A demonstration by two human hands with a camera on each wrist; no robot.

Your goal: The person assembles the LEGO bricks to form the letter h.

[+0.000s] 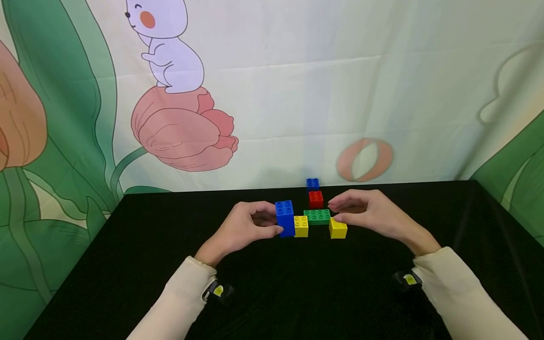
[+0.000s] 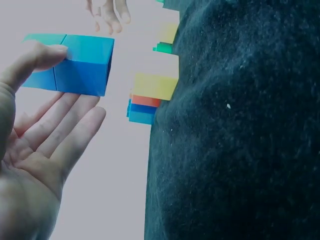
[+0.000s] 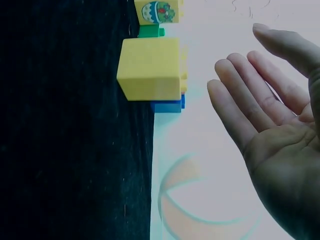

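Observation:
My left hand (image 1: 244,225) pinches a tall blue stack of two toy building bricks (image 1: 285,222) between thumb and fingers. In the left wrist view this blue stack (image 2: 82,65) is raised off the black cloth. Just right of it in the head view is a yellow brick (image 1: 301,227). My right hand (image 1: 378,215) hovers by a second yellow brick (image 1: 338,229); the right wrist view shows the fingers (image 3: 250,100) apart from that yellow brick (image 3: 150,70), with nothing held. A green brick (image 1: 317,217) lies between and behind the yellow ones.
Behind the green brick sit a red brick (image 1: 316,199) and a blue brick (image 1: 312,184). A black cloth (image 1: 297,293) covers the table, and a printed curtain (image 1: 289,104) hangs along its back edge.

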